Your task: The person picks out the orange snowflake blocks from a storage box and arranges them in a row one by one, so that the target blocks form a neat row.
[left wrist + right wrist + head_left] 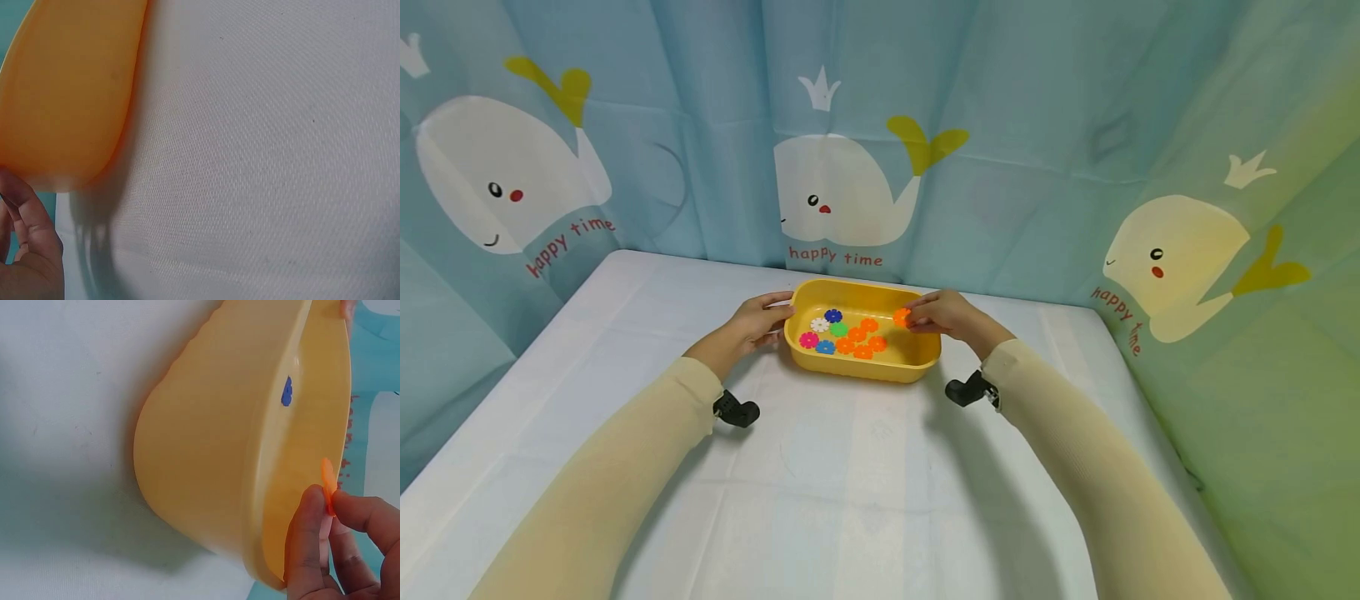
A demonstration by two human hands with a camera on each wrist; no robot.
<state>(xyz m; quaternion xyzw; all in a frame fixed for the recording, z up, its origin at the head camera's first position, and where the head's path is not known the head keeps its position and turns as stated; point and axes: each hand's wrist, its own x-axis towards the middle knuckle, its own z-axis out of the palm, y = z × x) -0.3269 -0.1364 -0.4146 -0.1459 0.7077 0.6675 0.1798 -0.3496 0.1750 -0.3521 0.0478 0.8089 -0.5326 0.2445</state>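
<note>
Evidently the yellow tub (859,367) sat on the tabletop (790,467) so that its walls kept the flower-shaped discs (857,334) gathered: several orange ones beside blue, white, green and pink. The right hand (951,312) reached over the opposite end from the left, its grip pinching one orange disc (328,478) between thumb and fingertips, which left most of it exposed. The left hand (754,323) touched the tub's left end, probably to steady it; whether its grip pinched the rim, I cannot tell.

In the head view, soft shadows were cast across the table (820,483) at lower right; wrist views were more dimly lit.
</note>
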